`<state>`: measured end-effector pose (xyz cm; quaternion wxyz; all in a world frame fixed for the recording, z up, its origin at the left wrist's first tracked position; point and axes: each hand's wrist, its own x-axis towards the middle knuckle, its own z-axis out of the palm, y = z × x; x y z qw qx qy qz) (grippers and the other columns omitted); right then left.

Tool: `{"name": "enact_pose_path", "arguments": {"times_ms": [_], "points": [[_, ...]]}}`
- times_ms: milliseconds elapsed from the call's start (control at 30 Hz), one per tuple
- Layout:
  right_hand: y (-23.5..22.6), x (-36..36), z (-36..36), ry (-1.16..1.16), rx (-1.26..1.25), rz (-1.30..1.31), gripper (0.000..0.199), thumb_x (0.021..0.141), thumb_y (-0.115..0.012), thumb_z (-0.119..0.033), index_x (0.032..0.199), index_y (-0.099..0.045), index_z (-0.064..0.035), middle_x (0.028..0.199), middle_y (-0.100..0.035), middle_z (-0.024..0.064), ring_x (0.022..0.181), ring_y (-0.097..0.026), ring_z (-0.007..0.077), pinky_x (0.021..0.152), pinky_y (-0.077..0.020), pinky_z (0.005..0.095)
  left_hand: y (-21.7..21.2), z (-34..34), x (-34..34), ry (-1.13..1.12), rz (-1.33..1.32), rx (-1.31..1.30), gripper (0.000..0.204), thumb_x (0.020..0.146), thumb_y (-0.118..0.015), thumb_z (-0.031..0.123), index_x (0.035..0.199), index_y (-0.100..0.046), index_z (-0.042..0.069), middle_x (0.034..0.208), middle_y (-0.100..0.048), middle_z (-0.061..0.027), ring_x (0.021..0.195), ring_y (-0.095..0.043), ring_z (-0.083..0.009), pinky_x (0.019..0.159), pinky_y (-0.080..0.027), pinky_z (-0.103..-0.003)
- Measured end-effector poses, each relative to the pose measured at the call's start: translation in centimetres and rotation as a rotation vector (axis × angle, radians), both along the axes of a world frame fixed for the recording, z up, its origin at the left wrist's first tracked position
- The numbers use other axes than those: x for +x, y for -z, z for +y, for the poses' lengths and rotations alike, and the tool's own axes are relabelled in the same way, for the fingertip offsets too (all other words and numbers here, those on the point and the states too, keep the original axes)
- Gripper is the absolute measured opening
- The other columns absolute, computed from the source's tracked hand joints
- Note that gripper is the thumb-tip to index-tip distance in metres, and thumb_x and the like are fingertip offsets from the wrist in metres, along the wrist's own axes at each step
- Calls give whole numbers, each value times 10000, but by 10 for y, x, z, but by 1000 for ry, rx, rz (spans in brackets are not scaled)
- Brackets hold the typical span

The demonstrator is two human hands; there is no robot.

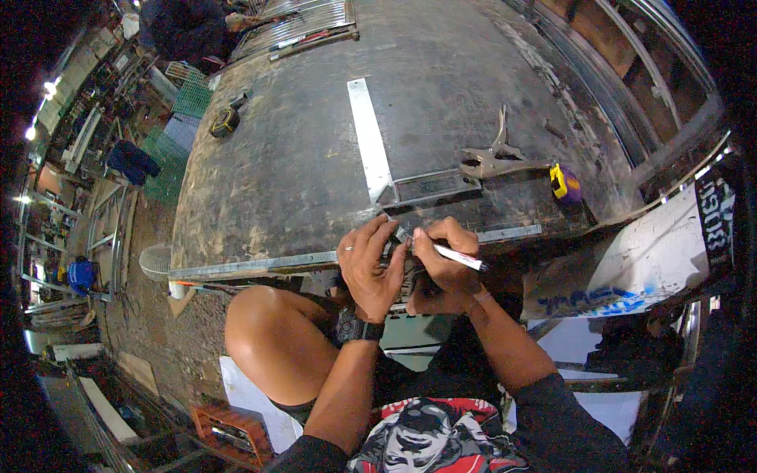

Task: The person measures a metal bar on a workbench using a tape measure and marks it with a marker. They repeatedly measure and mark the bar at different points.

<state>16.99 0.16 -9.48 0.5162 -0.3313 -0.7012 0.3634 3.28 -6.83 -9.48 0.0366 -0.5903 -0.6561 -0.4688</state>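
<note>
My right hand (445, 256) is closed around a white marker (459, 258), its black end pointing out to the right. Beside it, my left hand (367, 264) pinches a small metal piece (400, 234) at the table's near edge; the fingers partly hide it. The fingertips of both hands nearly meet there. Just beyond them lies a flat pale metal strip (367, 142), with a dark rectangular metal piece (438, 187) at its near end. Locking pliers (505, 158) rest to the right, next to a yellow and purple tape measure (564, 183).
The dark worktable (284, 158) has a metal strip along its near edge (260, 266). A second tape measure (225, 122) sits at the left. At the far left, another person (185, 27) is by a metal grille (303, 20). A white fan (156, 262) stands left of the table.
</note>
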Motion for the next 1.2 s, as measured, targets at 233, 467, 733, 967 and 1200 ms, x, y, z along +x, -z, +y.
{"name": "enact_pose_path", "arguments": {"times_ms": [233, 467, 733, 967, 1200], "points": [[2, 2, 7, -71, 239, -75, 187, 889, -763, -55, 791, -603, -43, 705, -667, 79, 601, -659, 160, 576, -519, 334, -1, -1, 0, 8, -12, -21, 396, 837, -793, 99, 1225, -717, 83, 1281, -712, -115, 1179, -650, -293, 1078, -417, -435], [5, 1, 5, -49, 15, 8, 192, 893, -758, -53, 791, -596, -40, 703, -670, 79, 596, -653, 155, 576, -525, 330, -1, 0, -1, 10, -2, -4, 391, 838, -791, 99, 1222, -717, 78, 1281, -713, -116, 1163, -657, -295, 1066, -424, -437], [6, -3, 6, -15, 53, 25, 201, 899, -754, -53, 783, -590, -49, 680, -659, 71, 579, -648, 152, 564, -520, 325, 0, 0, -1, 15, -14, -4, 379, 834, -793, 106, 1203, -716, 73, 1270, -708, -114, 1149, -647, -310, 1061, -413, -448], [8, 2, 5, 2, 65, 39, 188, 928, -723, -48, 828, -564, -49, 668, -631, 46, 569, -602, 129, 556, -487, 319, -1, -1, 0, 9, -34, -17, 392, 839, -803, 81, 1220, -715, 62, 1273, -721, -124, 1163, -659, -300, 1066, -423, -429], [3, 10, 5, -72, -352, 355, 180, 975, -712, -108, 897, -557, -64, 732, -658, 42, 638, -615, 90, 593, -500, 271, -8, -3, 1, 12, -74, 39, 330, 901, -769, 79, 1223, -708, 36, 1129, -727, -144, 1058, -654, -317, 987, -473, -420]]}}
